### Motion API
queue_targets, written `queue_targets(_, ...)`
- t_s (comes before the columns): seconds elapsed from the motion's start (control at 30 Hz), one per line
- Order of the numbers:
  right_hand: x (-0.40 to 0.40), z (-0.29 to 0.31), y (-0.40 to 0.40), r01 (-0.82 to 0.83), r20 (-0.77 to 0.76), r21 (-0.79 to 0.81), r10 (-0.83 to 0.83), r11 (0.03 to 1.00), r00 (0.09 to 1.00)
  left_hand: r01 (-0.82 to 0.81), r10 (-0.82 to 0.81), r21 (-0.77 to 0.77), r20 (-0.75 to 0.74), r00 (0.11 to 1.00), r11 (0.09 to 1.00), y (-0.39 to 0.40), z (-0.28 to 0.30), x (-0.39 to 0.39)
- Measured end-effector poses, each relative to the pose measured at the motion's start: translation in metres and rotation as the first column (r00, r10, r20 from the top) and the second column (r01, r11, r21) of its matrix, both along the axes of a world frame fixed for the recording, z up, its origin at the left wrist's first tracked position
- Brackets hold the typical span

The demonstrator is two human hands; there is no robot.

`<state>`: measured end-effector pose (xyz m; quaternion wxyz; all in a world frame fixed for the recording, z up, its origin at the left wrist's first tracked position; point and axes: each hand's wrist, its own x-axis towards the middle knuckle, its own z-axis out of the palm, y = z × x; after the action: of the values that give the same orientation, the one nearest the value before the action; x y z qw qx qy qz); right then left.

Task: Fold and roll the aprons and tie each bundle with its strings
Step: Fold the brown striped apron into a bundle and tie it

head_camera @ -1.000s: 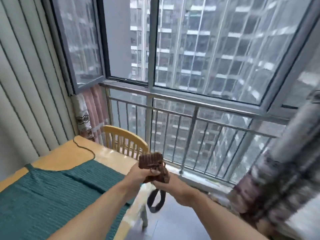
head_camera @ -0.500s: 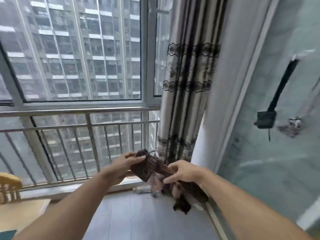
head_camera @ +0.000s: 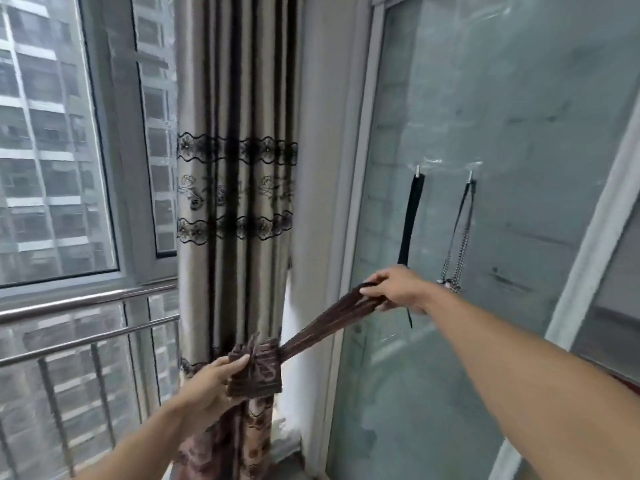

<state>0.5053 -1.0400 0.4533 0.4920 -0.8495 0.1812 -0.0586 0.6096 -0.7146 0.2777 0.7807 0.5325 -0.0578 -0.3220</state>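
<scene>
A dark brown patterned apron bundle (head_camera: 258, 374) hangs in the air in front of the curtain, gripped by my left hand (head_camera: 211, 382) along its left side. From the bundle a bunched brown length of the apron (head_camera: 325, 323) runs taut up and to the right into my right hand (head_camera: 394, 289), which grips its upper end. A thin black string end dangles below my right hand. My right hand is close to the glass wall, just under a black strap (head_camera: 412, 216) hanging from a hook.
A striped grey curtain (head_camera: 239, 168) hangs straight ahead. At left are the window and a steel railing (head_camera: 83, 303). The glass wall (head_camera: 502, 116) at right carries two hooks, one with the black strap, one with thin cords (head_camera: 459, 237).
My view has swung right, away from the table and chair to the curtain and glass wall. My right hand has pulled the brown length out and up; my left still holds the bundle.
</scene>
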Motion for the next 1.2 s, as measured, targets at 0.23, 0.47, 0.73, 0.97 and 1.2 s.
queue_targets(0.23,0.073,0.09,-0.021,0.069,0.273,-0.122,-0.034,0.99,0.961,0.301,-0.327,0.231,0.087,0.941,0.925,-0.104,0.028,0.077)
queue_targets(0.47,0.103,0.163,-0.065,0.107,0.371,-0.215,-0.02,0.971,0.928,0.426,-0.666,0.6,0.254,0.701,0.678,-0.219,0.125,0.128)
queue_targets(0.73,0.095,0.29,-0.14,0.179,0.387,-0.448,0.009,0.876,0.922,0.436,-0.392,0.118,0.681,0.618,0.892,-0.358,0.322,0.103)
queue_targets(0.97,0.093,0.344,-0.198,0.442,0.479,-0.571,-0.156,0.692,0.864,0.087,0.059,-0.142,0.787,0.615,0.986,-0.449,0.402,0.089)
queue_targets(1.2,0.094,0.357,-0.221,0.534,0.473,-0.805,-0.265,0.258,0.84,-0.011,0.181,-0.205,0.836,0.518,0.979,-0.493,0.414,0.109)
